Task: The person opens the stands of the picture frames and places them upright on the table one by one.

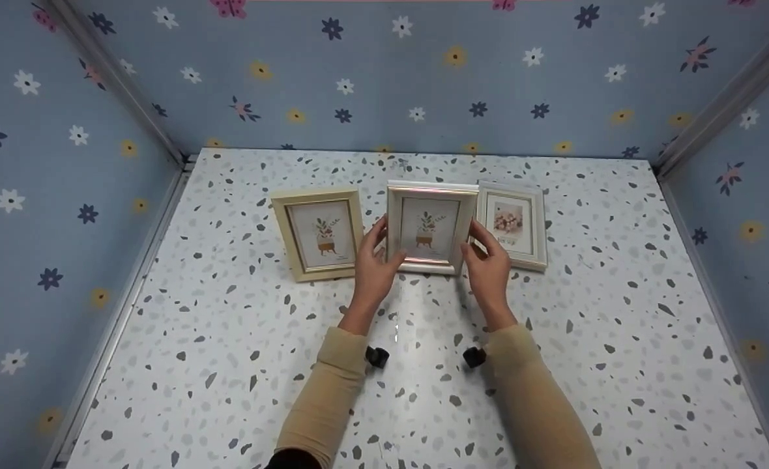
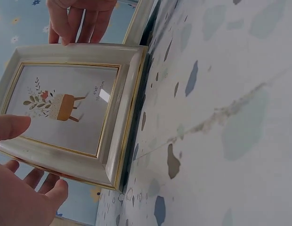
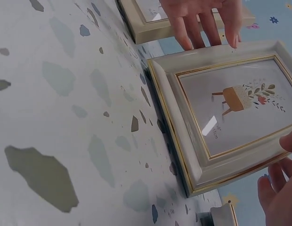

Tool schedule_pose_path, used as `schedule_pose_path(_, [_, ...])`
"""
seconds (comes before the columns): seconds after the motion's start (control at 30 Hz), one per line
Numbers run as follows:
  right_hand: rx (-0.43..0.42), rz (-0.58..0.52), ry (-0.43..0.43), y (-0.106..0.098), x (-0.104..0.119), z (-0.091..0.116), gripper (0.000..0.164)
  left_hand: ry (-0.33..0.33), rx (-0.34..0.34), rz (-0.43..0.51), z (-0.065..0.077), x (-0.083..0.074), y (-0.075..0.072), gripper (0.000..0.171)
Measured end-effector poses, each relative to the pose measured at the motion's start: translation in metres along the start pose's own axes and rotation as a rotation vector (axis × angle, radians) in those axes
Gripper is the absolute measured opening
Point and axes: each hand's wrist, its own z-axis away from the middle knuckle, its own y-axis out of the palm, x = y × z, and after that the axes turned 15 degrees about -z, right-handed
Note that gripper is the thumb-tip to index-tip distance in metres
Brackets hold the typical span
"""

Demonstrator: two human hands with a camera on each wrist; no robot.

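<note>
A silvery-white picture frame (image 1: 431, 228) with a potted-plant print stands upright, its lower edge at or just above the tabletop. On its left side, my left hand (image 1: 375, 267) grips it, thumb toward the front and fingers at the edge and behind. My right hand (image 1: 489, 268) holds the opposite side in a similar way. The left wrist view has the same picture frame (image 2: 66, 113) tipped sideways, with the left hand (image 2: 23, 197) below it. In the right wrist view, the right hand (image 3: 280, 188) is at the lower right edge.
A cream-gold picture frame (image 1: 322, 236) with a similar plant print stands to the left. Partly behind the right hand is a whitish picture frame (image 1: 513, 225) with a pink flower photo. The speckled white tabletop (image 1: 228, 365) is bounded by blue flowered panels (image 1: 397, 85).
</note>
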Motion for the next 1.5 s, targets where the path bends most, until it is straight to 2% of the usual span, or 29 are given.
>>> schedule_pose_path(0.07, [0.002,0.001,0.019,-0.002,0.001,0.001,0.043,0.004,0.002,-0.001,0.002,0.001,0.000,0.068])
schedule_pose_path(0.23, [-0.021,0.018,0.053,-0.015,-0.020,-0.001,0.040,-0.002,0.005,0.002,0.007,0.001,0.000,0.065])
schedule_pose_path(0.3, [-0.028,0.016,0.074,-0.017,-0.021,0.001,0.039,-0.009,0.002,0.008,0.009,0.001,-0.001,0.065])
schedule_pose_path(0.57, [-0.053,-0.055,0.089,-0.025,-0.018,0.008,0.037,-0.055,-0.005,0.071,0.016,0.003,-0.003,0.061])
schedule_pose_path(0.73, [-0.066,-0.015,0.086,-0.034,-0.018,0.013,0.035,-0.078,-0.031,0.101,0.022,0.007,-0.003,0.054])
schedule_pose_path(0.93, [-0.108,0.002,0.150,-0.049,-0.014,0.015,0.035,-0.124,-0.103,0.088,0.030,0.007,0.001,0.042])
schedule_pose_path(1.07, [-0.131,0.018,0.209,-0.055,0.002,0.016,0.039,-0.145,-0.119,0.075,0.034,0.005,0.006,0.034])
schedule_pose_path(1.2, [-0.147,0.041,0.231,-0.064,0.015,0.018,0.040,-0.133,-0.100,0.080,0.036,0.000,0.013,0.027])
schedule_pose_path(1.4, [-0.210,0.072,0.240,-0.092,-0.003,0.014,0.041,-0.106,-0.036,0.088,0.040,-0.011,0.029,0.023])
schedule_pose_path(1.5, [-0.230,0.091,0.244,-0.103,-0.005,0.013,0.041,-0.086,0.007,0.089,0.041,-0.017,0.038,0.021])
